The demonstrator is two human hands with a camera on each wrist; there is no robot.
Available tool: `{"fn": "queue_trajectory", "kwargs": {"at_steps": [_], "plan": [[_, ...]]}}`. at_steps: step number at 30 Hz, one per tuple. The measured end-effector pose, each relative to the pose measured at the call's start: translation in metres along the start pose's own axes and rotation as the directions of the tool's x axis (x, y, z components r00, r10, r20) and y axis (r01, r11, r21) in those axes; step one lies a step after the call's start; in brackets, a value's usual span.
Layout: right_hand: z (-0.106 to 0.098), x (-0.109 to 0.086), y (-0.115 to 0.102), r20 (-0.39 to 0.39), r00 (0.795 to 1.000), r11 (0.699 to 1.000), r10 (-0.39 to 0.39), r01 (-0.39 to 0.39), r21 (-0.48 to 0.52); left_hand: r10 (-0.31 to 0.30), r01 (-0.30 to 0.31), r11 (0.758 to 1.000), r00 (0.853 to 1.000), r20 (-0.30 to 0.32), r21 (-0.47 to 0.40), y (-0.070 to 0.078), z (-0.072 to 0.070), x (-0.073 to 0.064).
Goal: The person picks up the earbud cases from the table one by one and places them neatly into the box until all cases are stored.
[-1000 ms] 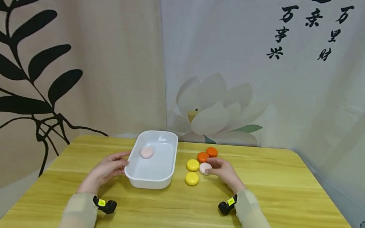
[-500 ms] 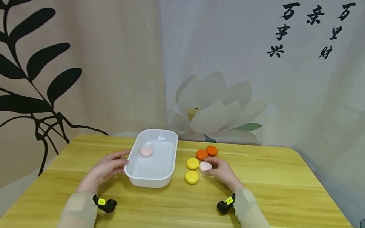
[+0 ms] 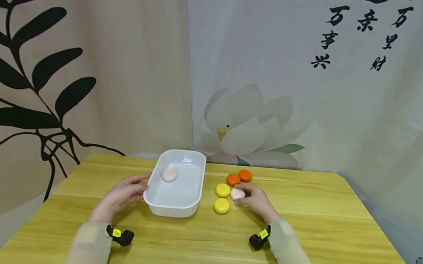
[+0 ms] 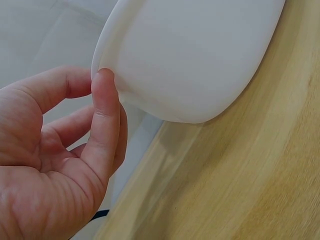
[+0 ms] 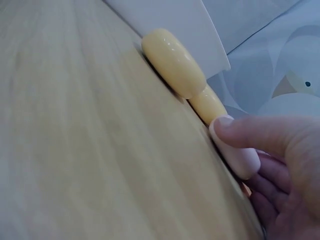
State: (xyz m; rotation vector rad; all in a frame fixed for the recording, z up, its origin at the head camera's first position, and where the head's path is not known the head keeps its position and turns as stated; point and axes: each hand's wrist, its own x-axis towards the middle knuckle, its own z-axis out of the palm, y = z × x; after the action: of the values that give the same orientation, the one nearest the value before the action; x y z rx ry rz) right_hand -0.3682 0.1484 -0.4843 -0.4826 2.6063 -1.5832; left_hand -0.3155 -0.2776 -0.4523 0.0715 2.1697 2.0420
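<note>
My left hand (image 3: pixel 124 194) rests against the near left corner of the white rectangular plastic tub (image 3: pixel 177 183), fingers touching its rim. A pale pink round disc (image 3: pixel 169 175) lies inside the tub toward its far left. My right hand (image 3: pixel 256 200) pinches a second pale pink disc (image 3: pixel 237 193) on the yellow wooden bench (image 3: pixel 302 231). Just left of it sit two glossy yellow round discs (image 3: pixel 222 198), one behind the other, and just beyond it two orange round discs (image 3: pixel 239 178) side by side. A small black camera (image 3: pixel 258 239) with a yellow tag sits on each of my wrists.
</note>
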Motion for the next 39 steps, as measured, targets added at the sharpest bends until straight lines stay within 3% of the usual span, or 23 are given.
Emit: {"fn": "queue_trajectory", "kwargs": {"at_steps": [6,18,34,39], "plan": [[0.002,0.001,0.007,-0.024,0.999,0.999,0.030,-0.030,-0.014,-0.007,0.007,1.000,1.000,0.000,0.005,0.002,0.000,-0.002],[-0.001,0.008,0.010,-0.032,0.997,0.994,0.073,-0.070,0.078,0.008,-0.008,1.000,1.000,-0.003,0.003,0.001,0.000,0.001],[-0.011,0.004,0.001,-0.046,0.995,0.995,0.094,-0.093,0.025,-0.001,0.001,1.000,1.000,0.011,0.000,0.002,0.002,0.002],[-0.014,0.003,-0.005,-0.037,0.997,0.997,0.070,-0.069,0.021,0.002,-0.002,1.000,1.000,0.011,-0.005,0.002,0.001,0.000]]}}
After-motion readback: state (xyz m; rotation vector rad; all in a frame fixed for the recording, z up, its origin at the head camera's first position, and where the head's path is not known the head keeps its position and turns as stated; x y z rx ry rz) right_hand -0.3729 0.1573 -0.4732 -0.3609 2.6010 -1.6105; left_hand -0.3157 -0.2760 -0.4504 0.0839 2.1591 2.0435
